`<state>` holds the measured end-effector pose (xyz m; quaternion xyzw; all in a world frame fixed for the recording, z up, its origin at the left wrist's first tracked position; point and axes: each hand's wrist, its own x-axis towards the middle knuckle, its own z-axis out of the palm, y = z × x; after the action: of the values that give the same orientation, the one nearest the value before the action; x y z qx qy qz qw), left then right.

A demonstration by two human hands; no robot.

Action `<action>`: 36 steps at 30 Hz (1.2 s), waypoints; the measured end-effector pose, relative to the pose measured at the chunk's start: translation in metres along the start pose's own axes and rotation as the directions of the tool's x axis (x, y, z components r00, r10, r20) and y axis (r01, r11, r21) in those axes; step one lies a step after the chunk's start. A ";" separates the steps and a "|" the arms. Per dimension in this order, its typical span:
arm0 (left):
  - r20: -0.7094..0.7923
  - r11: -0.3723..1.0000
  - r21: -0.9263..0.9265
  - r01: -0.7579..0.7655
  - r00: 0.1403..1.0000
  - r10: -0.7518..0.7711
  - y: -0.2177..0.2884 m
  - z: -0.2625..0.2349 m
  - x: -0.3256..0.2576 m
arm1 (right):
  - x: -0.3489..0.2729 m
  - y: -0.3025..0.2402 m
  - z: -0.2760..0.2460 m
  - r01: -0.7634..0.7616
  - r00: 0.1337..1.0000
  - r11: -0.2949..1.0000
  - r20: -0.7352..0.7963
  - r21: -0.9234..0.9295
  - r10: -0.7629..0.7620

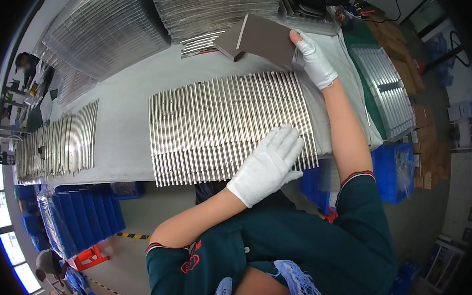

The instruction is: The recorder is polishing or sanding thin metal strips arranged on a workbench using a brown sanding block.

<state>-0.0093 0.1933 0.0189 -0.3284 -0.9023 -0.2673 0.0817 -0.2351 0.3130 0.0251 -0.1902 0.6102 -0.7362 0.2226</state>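
Observation:
My left hand (267,162), in a white glove, lies flat with fingers stretched over the near right part of a row of shiny metal rods (205,124). The rods lie side by side on the pale-covered table. At the far side of the row, my right hand (316,61), in a white glove with the thumb tip bare, grips a dark grey-brown rectangular board (267,37) by its right end. The board is raised and tilted, its thumb side facing me; the fingers behind it are hidden. A similar dark block (228,42) rests behind it, partly covered by the board.
More rods (65,138) lie at the table's left end. Stacks of plastic-wrapped metal parts (100,31) stand along the back. A tray of silver parts (383,91) sits on a green surface at the right. Blue bins (91,214) stand below the table's front edge.

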 end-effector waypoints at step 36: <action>-0.226 0.996 0.013 0.084 0.971 -0.079 -0.006 0.002 -0.026 | -0.015 -0.016 0.005 0.191 0.982 0.814 0.112 -0.549 -0.155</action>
<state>0.0072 0.1767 0.0061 -0.2577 -0.9028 -0.2957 0.1763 -0.2216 0.3193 0.0419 -0.3240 0.7711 -0.5374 0.1083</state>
